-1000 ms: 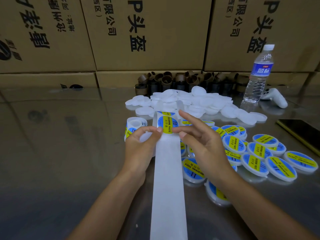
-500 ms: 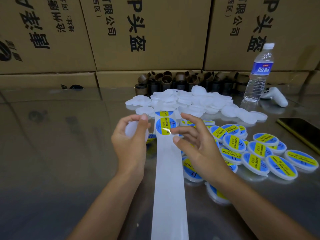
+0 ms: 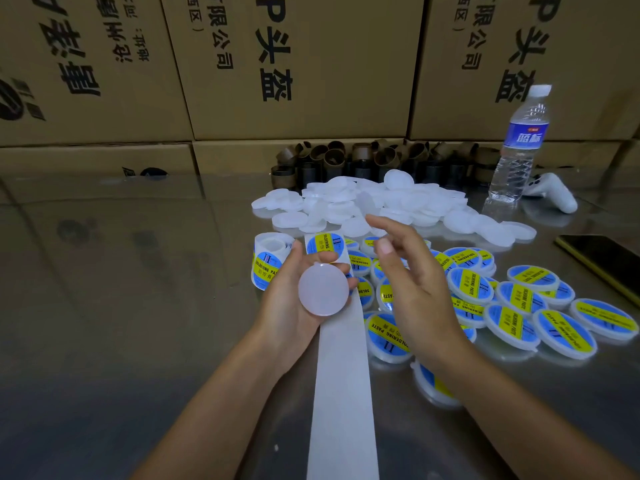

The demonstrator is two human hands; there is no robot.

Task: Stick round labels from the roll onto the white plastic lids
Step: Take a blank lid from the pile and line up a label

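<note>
My left hand (image 3: 282, 310) grips a blank white lid (image 3: 323, 289), flat face up, over the white backing strip (image 3: 341, 393). The strip runs from the label roll (image 3: 268, 266) down toward me. One blue-and-yellow round label (image 3: 325, 244) sits on the strip just beyond the lid. My right hand (image 3: 420, 289) hovers to the right of the lid with thumb and fingers spread; I see nothing in it. A heap of blank white lids (image 3: 391, 202) lies behind. Several labelled lids (image 3: 512, 306) are spread on the right.
A water bottle (image 3: 521, 143) stands at the back right with a white controller (image 3: 554, 194) beside it. A dark phone (image 3: 604, 263) lies at the right edge. Brown cardboard cores (image 3: 363, 161) line the foot of the stacked cartons (image 3: 294, 64). The tabletop (image 3: 138, 289) is shiny metal.
My left hand has brought the blank lid from beside the roll to over the strip, face up. My right hand has let go of the label on the strip and lifted, fingers spread.
</note>
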